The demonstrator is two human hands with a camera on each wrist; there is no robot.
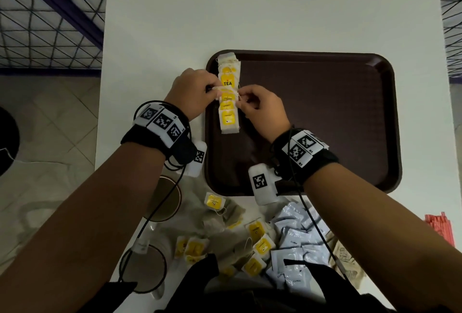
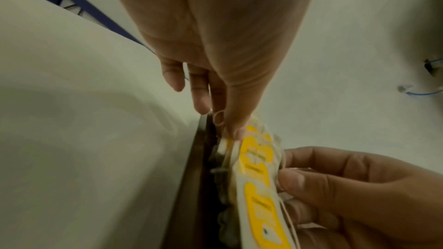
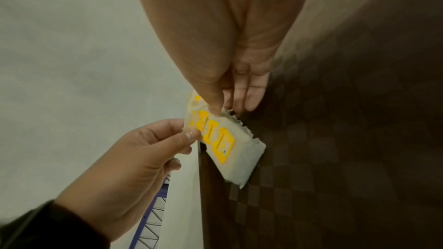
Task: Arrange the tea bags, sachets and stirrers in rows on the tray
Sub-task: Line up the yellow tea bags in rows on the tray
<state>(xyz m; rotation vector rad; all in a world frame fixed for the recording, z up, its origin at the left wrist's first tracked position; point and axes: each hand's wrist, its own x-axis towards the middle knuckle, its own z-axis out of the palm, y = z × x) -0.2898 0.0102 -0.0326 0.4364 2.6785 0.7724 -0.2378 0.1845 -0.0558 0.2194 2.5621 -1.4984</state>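
Left hand (image 1: 193, 90) and right hand (image 1: 260, 107) pinch one tea bag (image 1: 226, 96) over the overlapping row at the brown tray (image 1: 325, 122)'s left edge, upper centre; snagged strings could drag neighbours askew.

Both hands pinch tea bag row (image 3: 223, 139) at tray (image 3: 335, 158) edge, prob. overlapping.

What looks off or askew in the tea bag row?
The near end of the tea bag row on the tray slants slightly off line. Both hands pinch a bag there, so it's mid-adjustment.
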